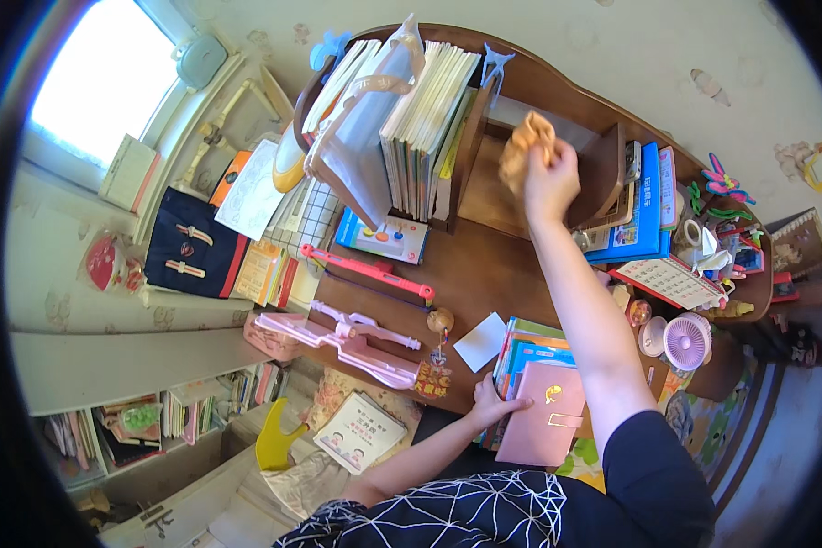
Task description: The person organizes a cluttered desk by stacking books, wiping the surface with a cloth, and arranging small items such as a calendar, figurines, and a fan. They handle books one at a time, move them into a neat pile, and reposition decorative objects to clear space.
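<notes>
My right hand point(551, 181) is closed on a crumpled orange-tan cloth point(526, 147), held over a compartment of the brown wooden desk shelf point(483, 181). My left hand point(494, 405) rests at the left edge of a stack of books, its thumb on a pink notebook point(538, 418) with a clasp and gold emblem. Under the notebook lie several colourful books point(531, 346). A white sheet of paper point(481, 341) lies just left of the stack on the desk. Upright books point(428, 130) and a translucent bag point(363, 151) fill the compartment left of the cloth.
A pink plastic bar point(366, 272), a lilac book stand point(363, 356) and a small round wooden item point(440, 320) lie on the desk's left. At right are blue folders point(637, 205), a desk calendar point(671, 282) and a small purple fan point(687, 341). A chair cushion point(335, 397) holds more books.
</notes>
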`<state>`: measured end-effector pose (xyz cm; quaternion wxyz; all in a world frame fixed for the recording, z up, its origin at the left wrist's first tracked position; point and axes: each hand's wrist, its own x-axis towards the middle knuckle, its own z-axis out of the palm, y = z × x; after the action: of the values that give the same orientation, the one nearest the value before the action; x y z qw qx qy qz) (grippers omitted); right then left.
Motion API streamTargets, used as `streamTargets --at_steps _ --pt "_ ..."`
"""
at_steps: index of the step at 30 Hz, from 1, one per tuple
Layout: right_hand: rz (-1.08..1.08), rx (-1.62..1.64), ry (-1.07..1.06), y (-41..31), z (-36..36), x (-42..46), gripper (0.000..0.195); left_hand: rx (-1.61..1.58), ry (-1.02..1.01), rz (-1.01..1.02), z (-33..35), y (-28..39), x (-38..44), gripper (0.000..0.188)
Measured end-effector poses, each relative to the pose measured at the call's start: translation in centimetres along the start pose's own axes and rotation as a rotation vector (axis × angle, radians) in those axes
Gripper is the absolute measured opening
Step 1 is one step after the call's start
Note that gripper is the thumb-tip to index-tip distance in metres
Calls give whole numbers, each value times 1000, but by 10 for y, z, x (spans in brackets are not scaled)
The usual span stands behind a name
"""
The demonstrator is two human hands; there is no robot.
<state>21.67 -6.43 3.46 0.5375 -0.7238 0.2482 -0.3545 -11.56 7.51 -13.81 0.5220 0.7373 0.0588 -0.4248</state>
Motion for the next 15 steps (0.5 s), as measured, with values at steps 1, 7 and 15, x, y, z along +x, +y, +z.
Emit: streamTargets --at_steps 1,7,15 --pt "24 -18 28 -6 21 10 30 -24 -3 -14 -4 5 -2 124" --pt "-574 -781 -252 85 92 58 44 29 -39 -8 5 -14 6 139" --pt "-837 -1093 -369 109 67 68 43 41 -102 -39 -4 -12 8 144"
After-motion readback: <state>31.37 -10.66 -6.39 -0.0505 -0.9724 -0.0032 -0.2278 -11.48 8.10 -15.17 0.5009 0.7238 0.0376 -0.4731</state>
